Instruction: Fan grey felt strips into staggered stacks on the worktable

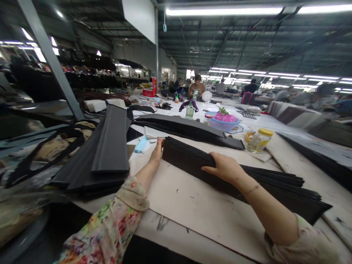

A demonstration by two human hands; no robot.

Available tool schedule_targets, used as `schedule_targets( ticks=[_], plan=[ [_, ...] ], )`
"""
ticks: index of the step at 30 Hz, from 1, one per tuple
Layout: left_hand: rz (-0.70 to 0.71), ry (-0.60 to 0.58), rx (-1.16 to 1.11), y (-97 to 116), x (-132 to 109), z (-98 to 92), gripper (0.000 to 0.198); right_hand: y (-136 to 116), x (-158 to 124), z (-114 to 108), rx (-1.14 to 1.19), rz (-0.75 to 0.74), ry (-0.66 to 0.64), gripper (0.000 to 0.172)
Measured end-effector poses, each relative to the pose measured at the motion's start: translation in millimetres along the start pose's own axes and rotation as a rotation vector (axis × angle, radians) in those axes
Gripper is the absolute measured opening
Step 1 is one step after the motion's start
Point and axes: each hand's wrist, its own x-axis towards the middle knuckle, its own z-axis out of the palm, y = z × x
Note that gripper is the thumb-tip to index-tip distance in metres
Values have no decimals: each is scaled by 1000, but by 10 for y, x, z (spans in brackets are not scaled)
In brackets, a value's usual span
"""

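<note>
A long stack of black fabric-like strips [189, 163] stands on edge across the pale board in front of me. My right hand [225, 167] grips the stack from above near its middle, thumb on the near face and fingers over the top edges. At the stack's left end is my left hand [158, 149], closed against that end; some of its fingers are hidden behind it. Toward the right the strips fan apart, their ends uneven. Behind the stack lies another pile of black strips [181, 124].
More dark strips [111, 143] are heaped at the left, beside bags with black straps. A blue face mask [141, 144] lies near my left hand. Beyond are a yellow-lidded jar [260, 140], a blue basin [222, 124] and a bottle [189, 111]. People work farther back.
</note>
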Motion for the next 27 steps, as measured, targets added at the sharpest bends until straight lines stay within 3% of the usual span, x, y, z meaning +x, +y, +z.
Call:
schedule_targets(
  ticks=[3, 5, 11, 16, 18, 23, 27],
  plan=[
    [24, -39, 2, 22, -67, 88, 42, -6, -22, -141, -8, 60, 40, 49],
    [-46, -105, -32, 56, -118, 143, 42, -52, -78, -248, 5, 65, 81, 50],
    [-440, -445, -300, 211, -273, 194, 61, -447, -387, -462, 75, -103, 135, 48],
    [-765, -728, -331, 239, -428, 222, 69, -721, -564, -560, 137, -302, 114, 54],
    [-748, -696, -406, 254, -476, 259, 62, -727, -569, -593, 178, -305, 93, 53],
    [-470, -433, -684, 357, -471, 341, 42, -582, -421, -616, 298, -229, 91, 61],
    [-313, -123, -690, 363, -389, 355, 30, -328, -219, -550, 352, -106, -14, 78]
  ],
)
